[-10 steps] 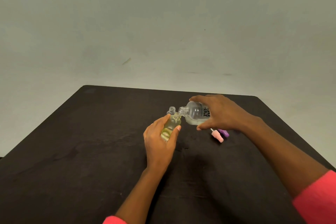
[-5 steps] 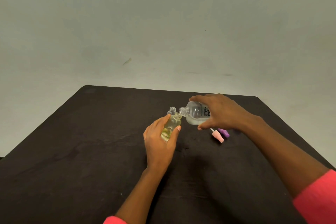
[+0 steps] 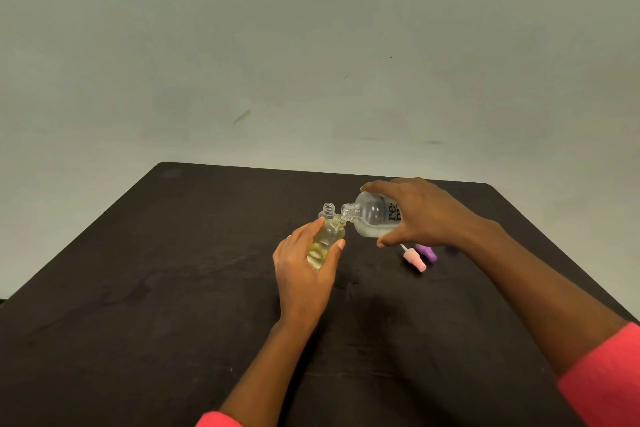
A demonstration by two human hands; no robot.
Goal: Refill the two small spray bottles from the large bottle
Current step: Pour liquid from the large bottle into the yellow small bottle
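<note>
My right hand (image 3: 420, 215) grips the large clear bottle (image 3: 372, 217), tipped on its side with its open neck pointing left. Clear liquid lies in its lower half. Its neck meets the mouth of a small uncapped bottle (image 3: 327, 236) with a yellowish tint, which my left hand (image 3: 304, 267) holds tilted between thumb and fingers. A second small clear bottle (image 3: 328, 211), also uncapped, stands upright just behind the first, mostly hidden.
A pink spray cap (image 3: 414, 257) and a purple spray cap (image 3: 427, 251) lie on the black table (image 3: 156, 288) below my right hand. A pale wall rises behind the table's far edge.
</note>
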